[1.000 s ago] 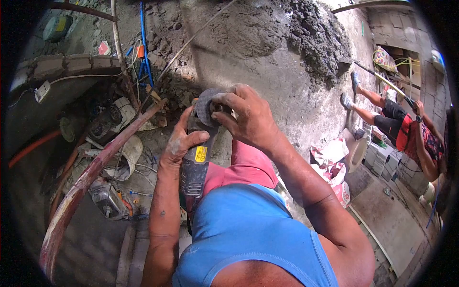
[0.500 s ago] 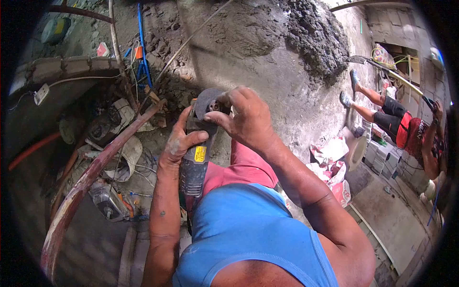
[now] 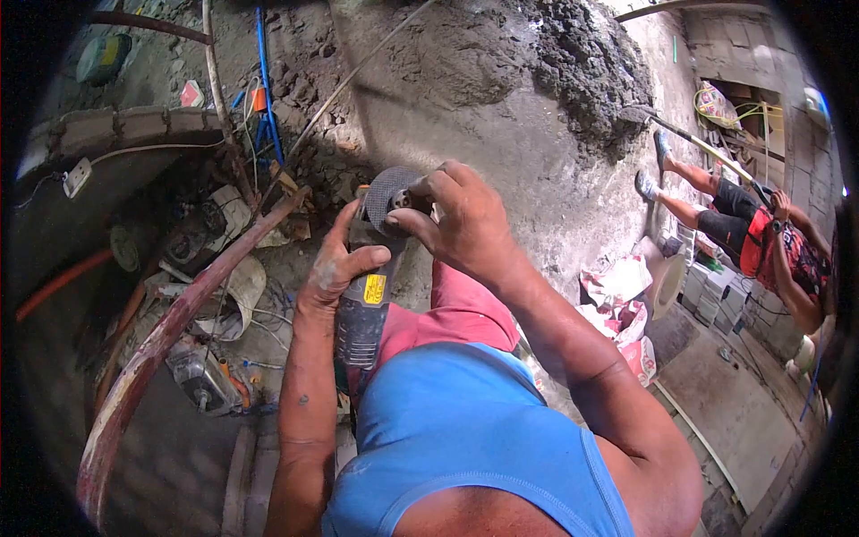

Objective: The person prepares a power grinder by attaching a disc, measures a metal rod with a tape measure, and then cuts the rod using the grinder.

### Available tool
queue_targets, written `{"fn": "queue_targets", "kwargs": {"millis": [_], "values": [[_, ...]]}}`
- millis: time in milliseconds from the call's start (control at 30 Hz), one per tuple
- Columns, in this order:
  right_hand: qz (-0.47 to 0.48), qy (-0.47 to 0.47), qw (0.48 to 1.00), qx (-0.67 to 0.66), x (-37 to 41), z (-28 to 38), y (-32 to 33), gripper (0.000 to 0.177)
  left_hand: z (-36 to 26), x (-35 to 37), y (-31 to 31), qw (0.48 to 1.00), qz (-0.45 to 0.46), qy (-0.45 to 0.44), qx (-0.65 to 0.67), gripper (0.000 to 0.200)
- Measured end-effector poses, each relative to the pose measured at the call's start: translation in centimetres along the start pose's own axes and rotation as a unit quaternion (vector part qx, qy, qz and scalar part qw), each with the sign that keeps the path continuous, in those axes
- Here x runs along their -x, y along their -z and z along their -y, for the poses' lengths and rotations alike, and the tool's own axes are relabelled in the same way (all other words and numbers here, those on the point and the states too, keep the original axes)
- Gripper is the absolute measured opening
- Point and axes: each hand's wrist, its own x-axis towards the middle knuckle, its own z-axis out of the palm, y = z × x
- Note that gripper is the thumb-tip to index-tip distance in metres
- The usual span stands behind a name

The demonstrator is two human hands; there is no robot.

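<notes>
My left hand [image 3: 335,268] is wrapped round the head end of a dark angle grinder [image 3: 360,331] with a yellow label, its body pointing down toward my lap. A round grey disc [image 3: 385,192] sits on the grinder's head, facing up. At the disc's centre shows a dark metal nut [image 3: 402,199]. My right hand [image 3: 465,219] has thumb and fingers closed about this nut from the right, covering part of it and of the disc's edge.
A reddish wooden pole [image 3: 179,309] slants along my left. Behind it lie a clear plastic container [image 3: 204,380] and cables. At right, a co-worker [image 3: 752,224] holds a long-handled shovel [image 3: 693,139] near a heap of wet mortar [image 3: 595,72]. Torn sacks [image 3: 622,295] lie nearer.
My hands and the grinder hold nearly the same place, with my right fingers shifting slightly at the nut. The co-worker's shovel has moved left to the mortar heap, and their arms have lowered.
</notes>
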Motion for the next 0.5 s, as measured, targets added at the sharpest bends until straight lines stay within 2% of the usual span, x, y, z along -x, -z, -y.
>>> {"fn": "queue_targets", "kwargs": {"millis": [200, 300, 400, 500], "values": [[-0.04, 0.014, 0.999, -0.017, 0.0, 0.4, 0.3, 0.043, 0.1, -0.2, 0.1, 1.0, 0.006, -0.005, 0.003, 0.084], [0.01, 0.039, 0.998, -0.043, 0.3, -0.3, 0.6, 0.039, -0.2, -0.1, 0.0, 1.0, 0.001, 0.001, 0.005, 0.084], [-0.005, 0.058, 0.997, -0.049, 0.2, -0.6, 0.2, 0.035, -0.2, 0.0, -0.1, 1.0, -0.003, 0.002, 0.001, 0.084], [-0.024, 0.032, 0.999, -0.021, 0.2, -0.7, -0.7, 0.037, 0.1, -0.2, 0.1, 1.0, -0.005, -0.009, -0.006, 0.084]]}}
